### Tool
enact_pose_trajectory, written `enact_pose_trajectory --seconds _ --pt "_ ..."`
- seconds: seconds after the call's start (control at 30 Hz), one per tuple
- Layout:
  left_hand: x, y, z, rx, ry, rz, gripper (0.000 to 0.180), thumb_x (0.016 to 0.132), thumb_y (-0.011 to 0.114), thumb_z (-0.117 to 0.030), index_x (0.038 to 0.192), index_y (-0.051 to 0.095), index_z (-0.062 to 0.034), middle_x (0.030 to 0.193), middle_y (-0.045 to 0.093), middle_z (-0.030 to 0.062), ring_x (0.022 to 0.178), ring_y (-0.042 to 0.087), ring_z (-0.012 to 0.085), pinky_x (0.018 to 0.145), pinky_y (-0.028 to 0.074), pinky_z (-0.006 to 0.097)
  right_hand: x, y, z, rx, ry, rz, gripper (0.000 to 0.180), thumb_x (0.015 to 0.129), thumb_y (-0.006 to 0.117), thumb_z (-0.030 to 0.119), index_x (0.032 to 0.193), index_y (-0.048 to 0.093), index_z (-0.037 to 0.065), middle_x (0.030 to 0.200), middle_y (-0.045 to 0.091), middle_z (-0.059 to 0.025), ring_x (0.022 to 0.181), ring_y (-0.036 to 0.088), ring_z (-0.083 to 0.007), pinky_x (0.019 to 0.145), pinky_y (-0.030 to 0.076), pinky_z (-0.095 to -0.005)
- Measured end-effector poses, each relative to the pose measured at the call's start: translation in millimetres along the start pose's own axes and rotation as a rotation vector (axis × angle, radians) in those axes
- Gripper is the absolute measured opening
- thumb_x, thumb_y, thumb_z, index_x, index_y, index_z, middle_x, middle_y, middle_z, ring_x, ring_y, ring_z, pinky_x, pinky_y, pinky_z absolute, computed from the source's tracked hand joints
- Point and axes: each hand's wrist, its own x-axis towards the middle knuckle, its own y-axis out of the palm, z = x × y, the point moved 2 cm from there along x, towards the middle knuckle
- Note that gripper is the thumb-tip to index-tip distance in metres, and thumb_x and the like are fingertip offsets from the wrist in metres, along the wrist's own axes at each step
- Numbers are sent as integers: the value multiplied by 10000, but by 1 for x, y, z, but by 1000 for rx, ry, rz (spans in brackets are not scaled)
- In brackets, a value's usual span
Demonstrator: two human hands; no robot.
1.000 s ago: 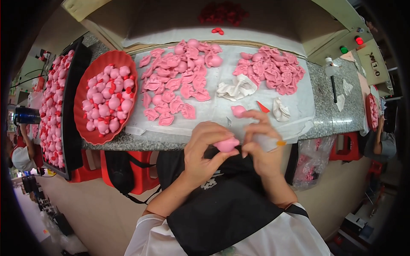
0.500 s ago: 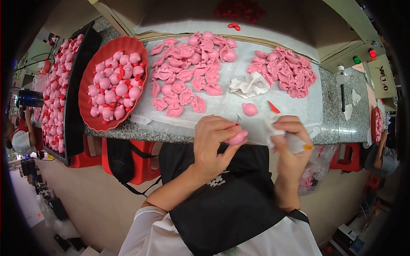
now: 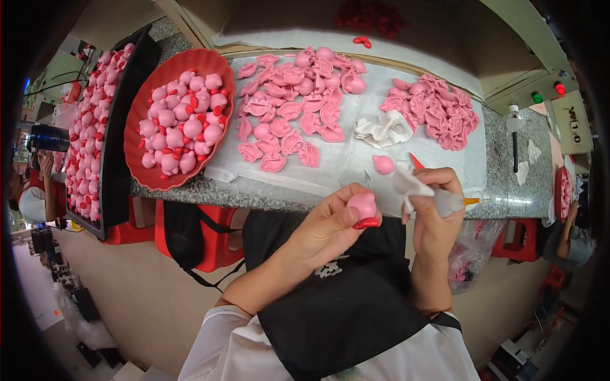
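Between the thumb and fingers of my left hand (image 3: 321,230) is a pink ball-shaped toy part (image 3: 362,204), with a glossy red piece (image 3: 366,223) against its lower side. My right hand (image 3: 437,219) is closed around a translucent squeeze bottle (image 3: 448,203) whose thin yellow-orange nozzle points right. A white tissue (image 3: 406,185) is pinched in the same fingers. Just beyond my hands, on the white paper (image 3: 337,174), lie a single pink ball part (image 3: 383,164) and a red pointed piece (image 3: 416,161), the latter partly hidden by my right hand.
Pink shell-like pieces (image 3: 289,111) spread over the paper, with another heap (image 3: 438,117) to the right. A crumpled tissue (image 3: 384,129) lies between them. Left stand a red oval basket (image 3: 136,155) and a black tray (image 3: 130,127), both full of pink-and-red parts. A box with buttons (image 3: 549,92) rises at right.
My left hand has rolled palm-up, turning the pink part so its red piece shows below. My right hand has tilted, bringing more of the bottle and its nozzle into sight. The view has shifted slightly.
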Motion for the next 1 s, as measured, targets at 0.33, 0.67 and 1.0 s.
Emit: enact_pose_trajectory --seconds 0.33,0.67,1.0 --pt "-3 13 1 -71 -77 -12 507 735 580 -294 1111 379 -19 1002 491 60 957 453 155 855 318 286 -4 20 5 -274 -115 302 155 675 547 -51 823 520 -12 821 534 -70 710 504 -104 607 398 -214" --pt "1 9 7 -111 -146 165 429 747 531 -390 959 433 -31 812 479 73 800 439 185 782 306 301 17 -65 24 -1228 -538 -88 237 618 616 25 843 555 -17 1024 493 -176 553 459 -70 483 367 -175" --pt "0 14 11 -83 -238 154 456 748 540 -354 998 432 11 880 476 66 799 464 162 747 345 281 10 -3 -12 43 15 596 195 637 650 139 753 589 -6 995 483 -184 541 428 -62 507 345 -185"
